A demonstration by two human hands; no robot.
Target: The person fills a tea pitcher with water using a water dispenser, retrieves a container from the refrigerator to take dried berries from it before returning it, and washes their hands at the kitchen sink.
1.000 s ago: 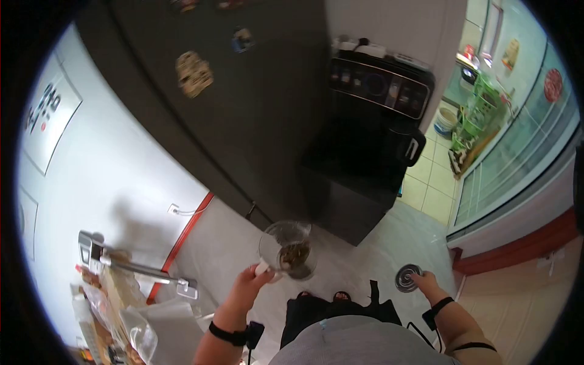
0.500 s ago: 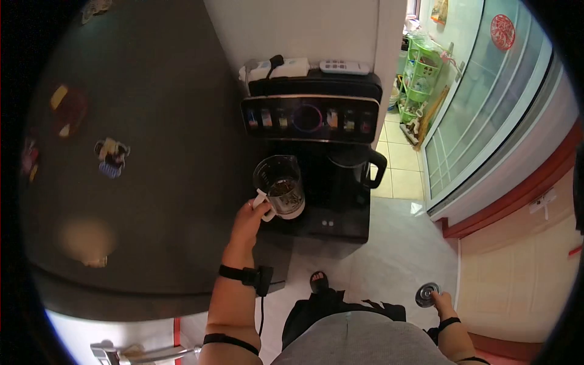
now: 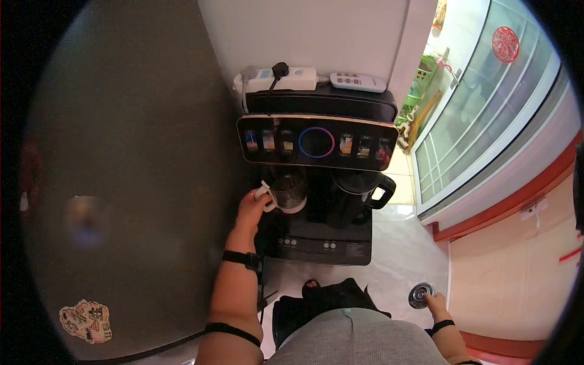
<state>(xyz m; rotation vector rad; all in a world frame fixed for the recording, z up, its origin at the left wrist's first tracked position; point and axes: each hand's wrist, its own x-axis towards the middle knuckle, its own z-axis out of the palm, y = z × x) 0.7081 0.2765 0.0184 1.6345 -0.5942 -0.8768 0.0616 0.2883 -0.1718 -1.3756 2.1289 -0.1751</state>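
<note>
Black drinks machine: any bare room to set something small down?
Base strip between the glass jug and front buttons looks bare. Visible floor between machine and pale door too. Crowded: under the display, with left hand, jug and kettle; on top, power strip and remote.

The left hand [image 3: 248, 208] is gripping the white handle of a clear, see-through jug [image 3: 291, 193] at a glossy black drinks machine [image 3: 319, 243], beside a black kettle with a looped handle [image 3: 351, 201]. The right hand [image 3: 437, 304] is holding a round, silver-coloured, ringed metal disc [image 3: 420, 295] well apart from the jug.
</note>
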